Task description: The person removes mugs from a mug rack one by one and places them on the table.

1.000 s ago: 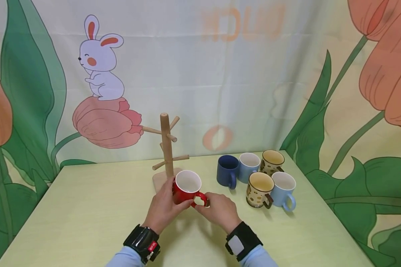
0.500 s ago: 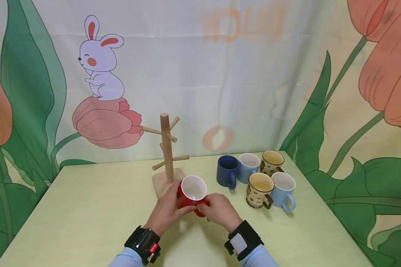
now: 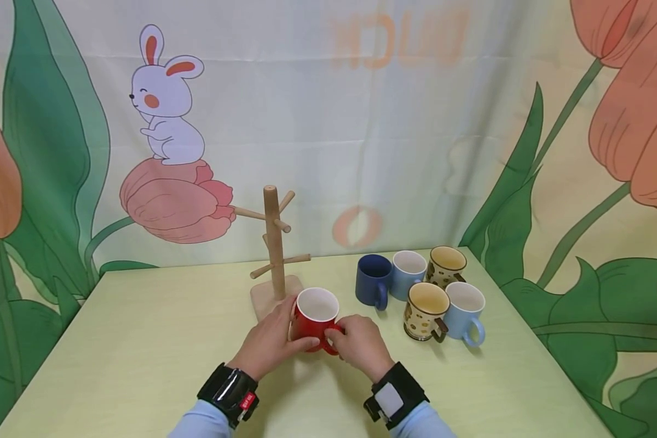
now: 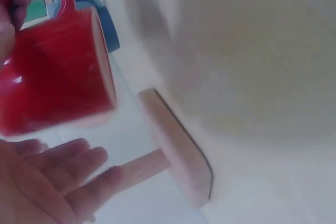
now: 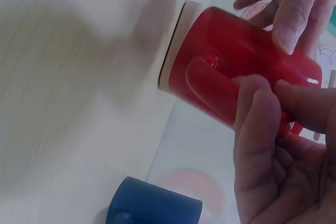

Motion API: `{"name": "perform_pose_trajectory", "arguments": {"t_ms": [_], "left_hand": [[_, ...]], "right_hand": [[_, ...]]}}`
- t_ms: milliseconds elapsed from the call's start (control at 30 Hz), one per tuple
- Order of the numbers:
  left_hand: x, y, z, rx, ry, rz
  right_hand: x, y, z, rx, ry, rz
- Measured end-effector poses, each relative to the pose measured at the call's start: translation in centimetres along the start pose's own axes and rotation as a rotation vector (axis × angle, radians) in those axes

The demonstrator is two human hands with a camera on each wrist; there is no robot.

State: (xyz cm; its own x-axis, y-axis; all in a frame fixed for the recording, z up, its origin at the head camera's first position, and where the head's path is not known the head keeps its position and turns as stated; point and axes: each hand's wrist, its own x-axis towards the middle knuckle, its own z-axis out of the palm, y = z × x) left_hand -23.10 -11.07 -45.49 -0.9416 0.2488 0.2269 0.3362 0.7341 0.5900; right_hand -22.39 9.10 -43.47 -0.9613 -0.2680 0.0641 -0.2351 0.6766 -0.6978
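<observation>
A red mug (image 3: pixel 308 325) with a white inside stands upright between both hands, raised above the table in the left wrist view. My right hand (image 3: pixel 364 345) pinches its handle between thumb and fingers, plainest in the right wrist view. On the mug's other side is my left hand (image 3: pixel 268 344). Its fingers are extended and reach alongside the wall, with a gap showing in the left wrist view; the thumb (image 5: pixel 287 39) lies right at the mug in the right wrist view. Just behind stands a wooden mug tree (image 3: pixel 274 243) with bare pegs, part of its base hidden by the left hand.
To the right, several mugs stand close together: a navy mug (image 3: pixel 373 280), two light blue mugs (image 3: pixel 465 310) and two tan spotted mugs (image 3: pixel 423 316). A printed curtain (image 3: pixel 285 109) hangs along the table's back edge.
The red mug has shifted slightly right and toward me, away from the mug tree. Its tilt has changed, and more of its outer wall shows. The other mugs have not moved.
</observation>
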Motion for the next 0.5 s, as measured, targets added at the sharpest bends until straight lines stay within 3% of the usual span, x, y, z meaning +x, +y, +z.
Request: {"name": "perform_pose_trajectory", "arguments": {"t_ms": [200,400,500], "left_hand": [[-0.1,-0.7,-1.5,0.206,-0.051,-0.113],[-0.7,-1.8,-3.2,0.509,-0.061,-0.133],[-1.0,-2.1,-4.1,0.607,-0.069,-0.15]], "right_hand": [[-0.1,0.2,-0.4,0.003,0.082,0.063],[0.0,0.6,-0.8,-0.051,0.142,0.079],[0.0,0.8,-0.9,-0.069,0.157,0.099]]}}
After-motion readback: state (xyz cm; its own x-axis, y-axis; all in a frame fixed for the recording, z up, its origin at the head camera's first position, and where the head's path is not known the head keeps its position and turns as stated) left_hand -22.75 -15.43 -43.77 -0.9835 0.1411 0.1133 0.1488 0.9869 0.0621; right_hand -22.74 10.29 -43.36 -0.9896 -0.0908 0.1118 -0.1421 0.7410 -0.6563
